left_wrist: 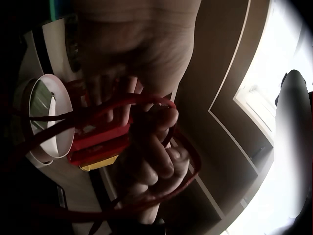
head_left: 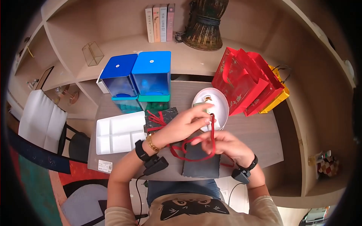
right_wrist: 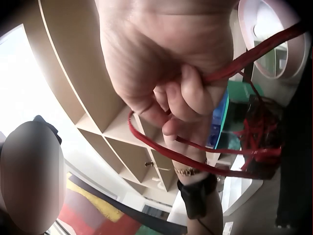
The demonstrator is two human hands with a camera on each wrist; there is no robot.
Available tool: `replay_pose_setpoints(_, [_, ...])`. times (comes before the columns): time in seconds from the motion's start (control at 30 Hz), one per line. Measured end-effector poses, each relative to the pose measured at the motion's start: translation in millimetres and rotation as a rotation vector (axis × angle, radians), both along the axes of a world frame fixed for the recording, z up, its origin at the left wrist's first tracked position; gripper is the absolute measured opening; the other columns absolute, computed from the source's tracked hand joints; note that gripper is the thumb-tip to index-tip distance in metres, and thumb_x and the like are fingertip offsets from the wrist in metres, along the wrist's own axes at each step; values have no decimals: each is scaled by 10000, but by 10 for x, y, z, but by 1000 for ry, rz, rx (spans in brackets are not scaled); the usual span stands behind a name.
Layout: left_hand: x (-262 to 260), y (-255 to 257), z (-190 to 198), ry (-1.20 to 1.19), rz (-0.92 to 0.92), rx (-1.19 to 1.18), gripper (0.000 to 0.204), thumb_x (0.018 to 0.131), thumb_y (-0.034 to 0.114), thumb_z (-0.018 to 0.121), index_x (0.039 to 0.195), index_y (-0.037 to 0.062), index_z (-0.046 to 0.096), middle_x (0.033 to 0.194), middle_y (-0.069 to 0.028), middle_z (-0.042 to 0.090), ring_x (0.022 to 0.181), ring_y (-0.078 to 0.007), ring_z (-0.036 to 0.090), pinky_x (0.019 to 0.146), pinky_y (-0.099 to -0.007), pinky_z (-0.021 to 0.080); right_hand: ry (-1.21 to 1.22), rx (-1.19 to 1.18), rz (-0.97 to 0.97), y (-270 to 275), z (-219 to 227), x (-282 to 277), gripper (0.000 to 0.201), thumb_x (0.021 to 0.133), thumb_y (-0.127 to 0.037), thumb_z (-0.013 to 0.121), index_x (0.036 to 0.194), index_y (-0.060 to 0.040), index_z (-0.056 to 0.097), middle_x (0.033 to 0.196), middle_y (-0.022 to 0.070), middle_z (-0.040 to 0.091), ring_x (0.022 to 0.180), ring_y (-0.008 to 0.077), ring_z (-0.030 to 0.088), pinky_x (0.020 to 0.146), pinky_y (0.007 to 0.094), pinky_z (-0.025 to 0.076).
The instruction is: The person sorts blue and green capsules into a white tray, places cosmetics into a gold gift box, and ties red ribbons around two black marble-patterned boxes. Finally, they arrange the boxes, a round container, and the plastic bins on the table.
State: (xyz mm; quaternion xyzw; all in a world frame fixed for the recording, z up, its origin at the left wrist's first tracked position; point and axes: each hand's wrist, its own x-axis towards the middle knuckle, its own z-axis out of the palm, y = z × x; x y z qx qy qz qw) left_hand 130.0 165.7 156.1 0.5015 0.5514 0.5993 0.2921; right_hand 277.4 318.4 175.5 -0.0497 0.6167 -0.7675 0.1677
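Both hands work a red ribbon (head_left: 213,132) above a flat black box (head_left: 201,165) near the table's front edge. My left hand (head_left: 184,126) pinches the ribbon between thumb and fingers, close to the round pale box. On the other side, my right hand (head_left: 228,146) holds the ribbon in curled fingers, and a loop hangs between the hands. In the right wrist view, the ribbon (right_wrist: 249,56) runs into the right hand (right_wrist: 166,63). More ribbon lies across the black box and beside it.
Behind the hands stands an open round pale box (head_left: 223,103) with small items inside. Left are a white divided tray (head_left: 109,126), a black box with red ribbon (head_left: 171,113) and stacked blue-lidded containers (head_left: 152,71). Red gift bags (head_left: 237,83) stand at the back right.
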Motion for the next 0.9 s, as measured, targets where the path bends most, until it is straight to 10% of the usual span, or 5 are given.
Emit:
replay_pose_setpoints(0.3, [800,-100,-521,164,30,77,730,837,220,770,1390,33,331,1158,-95,600,824,-135,580,717,-311,490,130,-95,-411,439,126,365,377,946,-205,510,1217,37,609,634,-11,489,495,34,297,458,203,221])
replay_pose_setpoints(0.4, [935,-102,-645,375,56,-38,312,929,203,659,1174,30,574,933,-60,654,647,-129,569,613,-271,473,228,-211,-504,606,17,544,344,967,-212,522,1190,39,598,592,-28,423,483,43,302,440,201,210])
replay_pose_setpoints(0.57, [683,-743,-381,-238,217,-109,167,992,183,564,1016,45,655,785,0,648,708,-57,592,608,-229,474,159,-273,-956,1324,-293,899,229,993,-151,508,1162,-23,597,642,-43,384,493,40,310,412,185,208])
replay_pose_setpoints(0.63, [597,-1100,-251,-597,675,-43,153,989,164,568,1062,47,633,812,-6,651,657,-54,564,580,-207,454,101,-236,-1140,1670,-496,1028,216,995,-155,517,1148,-29,603,657,-44,418,512,44,334,429,183,232])
replay_pose_setpoints(0.9, [-30,-2319,-262,-603,811,277,208,1058,215,419,995,51,531,610,42,356,524,-33,299,469,-179,253,-15,132,-1378,2445,-1280,1303,266,1013,-201,497,1111,4,636,693,-18,535,597,70,469,569,220,389])
